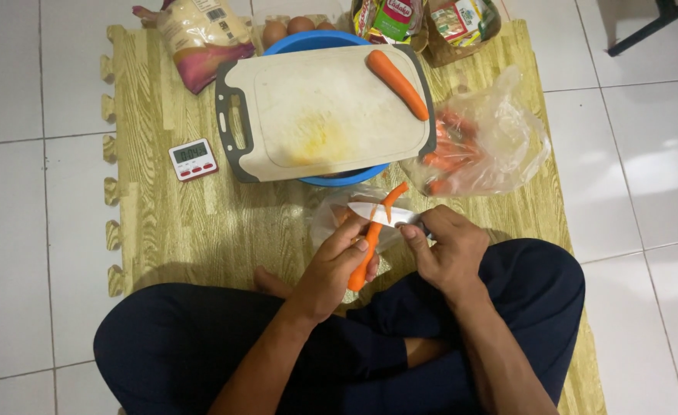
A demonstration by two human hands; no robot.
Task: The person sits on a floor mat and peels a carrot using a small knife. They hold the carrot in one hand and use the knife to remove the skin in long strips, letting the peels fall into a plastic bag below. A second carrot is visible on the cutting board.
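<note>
Carrot (360, 265) gripped in left hand (337, 269), lower centre frame, angled for peeling; right hand (448, 247) closed on white knife (381, 214).

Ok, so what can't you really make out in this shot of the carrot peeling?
Head view only:
- Blue bowl: inside hidden by the cutting board lying on it.
- Knife handle: hidden inside the right hand.
- Carrot in the left hand: middle covered by fingers.
- Carrots in the clear bag: count blurred by plastic.
- Packets at the top: cut off by the edge.
</note>
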